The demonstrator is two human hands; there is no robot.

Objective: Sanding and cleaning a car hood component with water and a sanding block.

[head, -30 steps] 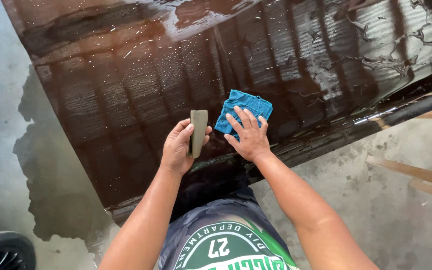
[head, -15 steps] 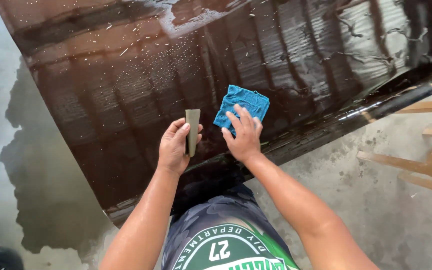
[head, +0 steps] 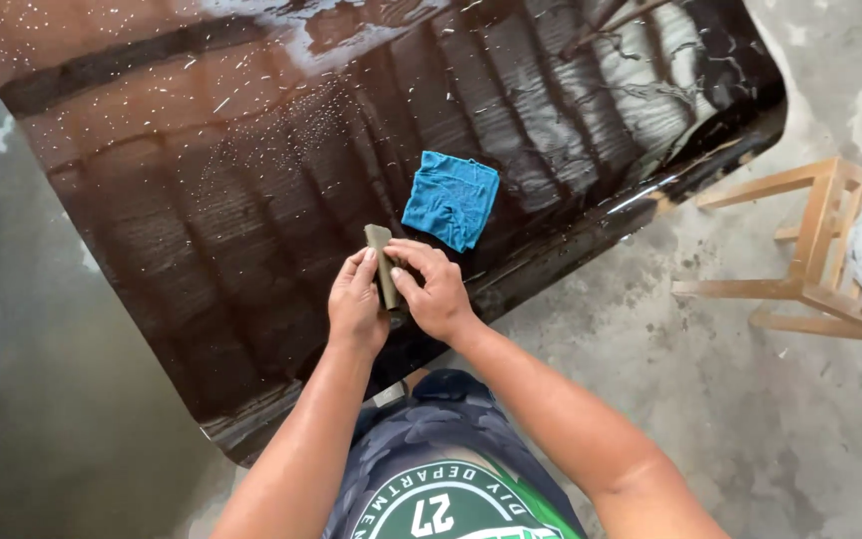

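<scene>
Wet concrete floor (head: 650, 329) surrounds a glossy dark brown car panel (head: 251, 200) beaded with water. Over its near edge, the left hand (head: 356, 307) and right hand (head: 436, 289) together pinch a grey-green folded sanding sheet (head: 383, 262), held upright between their fingers. Just beyond the right hand, a blue cloth (head: 451, 198) lies flat on the panel. Farther right stands a wooden chair (head: 820, 260).

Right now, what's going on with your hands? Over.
Both hands, left and right, grip the grey sanding block. Blue cloth lies apart on the wet dark panel.
</scene>
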